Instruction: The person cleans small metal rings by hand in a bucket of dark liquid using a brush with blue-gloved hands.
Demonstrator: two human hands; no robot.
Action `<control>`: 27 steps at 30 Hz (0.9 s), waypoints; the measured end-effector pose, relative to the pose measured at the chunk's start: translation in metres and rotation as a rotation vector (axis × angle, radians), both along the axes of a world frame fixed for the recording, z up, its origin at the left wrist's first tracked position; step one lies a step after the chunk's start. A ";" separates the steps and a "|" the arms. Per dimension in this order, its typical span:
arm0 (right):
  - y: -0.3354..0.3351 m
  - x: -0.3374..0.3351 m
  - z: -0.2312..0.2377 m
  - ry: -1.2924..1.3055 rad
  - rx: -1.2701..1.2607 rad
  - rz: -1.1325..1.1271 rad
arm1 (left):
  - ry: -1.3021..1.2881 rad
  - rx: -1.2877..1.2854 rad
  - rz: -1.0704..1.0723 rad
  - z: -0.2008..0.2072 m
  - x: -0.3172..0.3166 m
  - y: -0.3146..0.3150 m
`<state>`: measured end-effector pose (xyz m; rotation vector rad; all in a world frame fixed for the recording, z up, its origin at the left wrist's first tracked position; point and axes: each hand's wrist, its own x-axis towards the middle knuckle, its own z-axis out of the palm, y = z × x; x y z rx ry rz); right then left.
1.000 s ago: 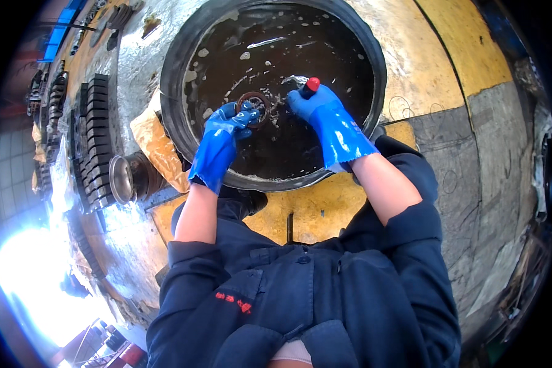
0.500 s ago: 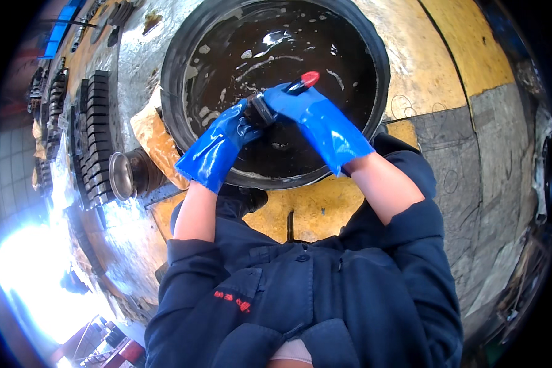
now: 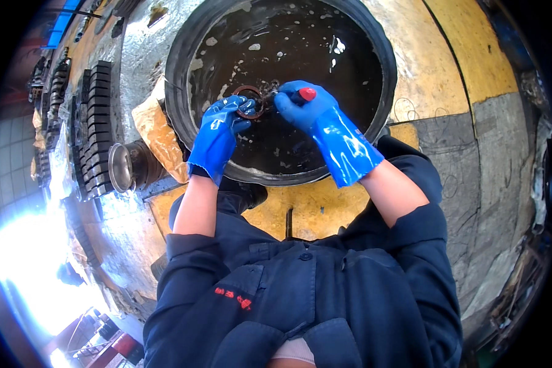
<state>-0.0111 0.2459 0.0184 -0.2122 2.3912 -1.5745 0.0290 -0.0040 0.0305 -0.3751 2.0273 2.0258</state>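
Note:
My left hand, in a blue rubber glove, grips a reddish-brown metal ring by its lower left side, over dark liquid. In my gloved right hand is a tool with a black handle and a red end. The tool's working end lies beside the ring's right edge and is too blurred to name. Beneath both hands stands a wide round black tub holding the dark liquid, with pale foam patches on its surface.
Left of the tub lie a crumpled brown paper bag and a metal cylinder. Farther left is a row of black ribbed blocks. Yellow and grey plates cover the floor on the right. My knees flank the tub's near side.
My hands have moved apart. The ring in my left hand now faces up, its opening visible. My right hand and the tool have shifted slightly right and down.

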 end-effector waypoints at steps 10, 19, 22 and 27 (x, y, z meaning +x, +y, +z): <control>0.003 -0.013 -0.011 0.038 0.328 -0.132 | -0.079 0.090 0.088 0.004 0.000 0.000; -0.011 -0.046 0.002 -0.367 -0.239 -0.083 | -0.095 -0.213 0.006 0.002 -0.005 0.007; 0.002 -0.045 -0.011 -0.271 -0.081 -0.042 | -0.075 -0.202 0.023 -0.002 -0.015 0.019; 0.014 -0.015 0.014 -0.500 -0.162 -0.186 | 0.006 -0.177 0.019 -0.020 -0.016 0.009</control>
